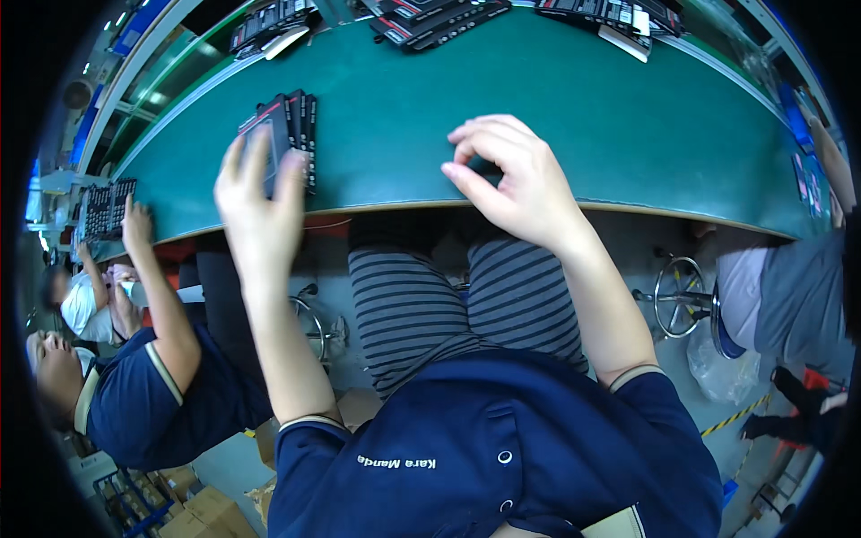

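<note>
The left hand [258, 202] reaches out over the near edge of the green tabletop [538, 108], fingers [235, 161] spread open and straight, laid against a small stack of black flat packs [291, 130] standing on edge side by side. The packs lie directly ahead of that hand, just past the fingertips, their long axis running away from the person and leaning slightly to the right; the nearest pack is partly covered by the fingers, so touch looks likely, but no grip has closed. The right hand [511, 184] hovers well to the right of the stack, over the tabletop edge, with thumb and forefinger curled toward each other in a loose pinch; whether anything small sits between them cannot be told. The left hand is plainly the nearer one to the packs. More black packs [430, 18] lie in heaps along the far side of the tabletop, well apart from both hands. At the left, a co-worker's hand [134, 224] rests by another black tray-like item [106, 208].
</note>
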A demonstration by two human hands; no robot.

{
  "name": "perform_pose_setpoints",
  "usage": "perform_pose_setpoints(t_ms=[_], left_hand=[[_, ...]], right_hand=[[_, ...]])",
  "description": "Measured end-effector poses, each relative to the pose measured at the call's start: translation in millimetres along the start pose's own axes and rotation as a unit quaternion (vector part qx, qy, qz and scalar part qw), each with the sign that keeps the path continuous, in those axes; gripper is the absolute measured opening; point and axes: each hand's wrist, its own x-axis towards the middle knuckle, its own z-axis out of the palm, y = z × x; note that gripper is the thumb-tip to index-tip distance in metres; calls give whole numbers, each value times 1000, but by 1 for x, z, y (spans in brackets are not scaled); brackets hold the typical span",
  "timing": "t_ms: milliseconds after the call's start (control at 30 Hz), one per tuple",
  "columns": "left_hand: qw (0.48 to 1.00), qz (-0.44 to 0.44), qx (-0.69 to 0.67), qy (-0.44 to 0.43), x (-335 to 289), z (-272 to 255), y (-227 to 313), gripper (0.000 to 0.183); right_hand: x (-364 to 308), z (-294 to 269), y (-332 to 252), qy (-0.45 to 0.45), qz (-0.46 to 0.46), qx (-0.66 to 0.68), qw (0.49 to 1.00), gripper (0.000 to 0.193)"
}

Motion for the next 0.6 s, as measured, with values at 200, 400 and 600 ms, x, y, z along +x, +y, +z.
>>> perform_pose_setpoints(t_ms=[200, 400, 600], left_hand=[[989, 87, 113, 37, -11, 21, -22, 22], [977, -138, 144, -68, -4, 22, -134, 37], [972, -218, 48, -73, 4, -4, -139, 45]], right_hand=[[0, 0, -8, -32, -15, -39, 999, 13], [3, 1, -16, -47, -22, -54, 997, 12], [5, -4, -21, -52, -21, -84, 995, 14]])
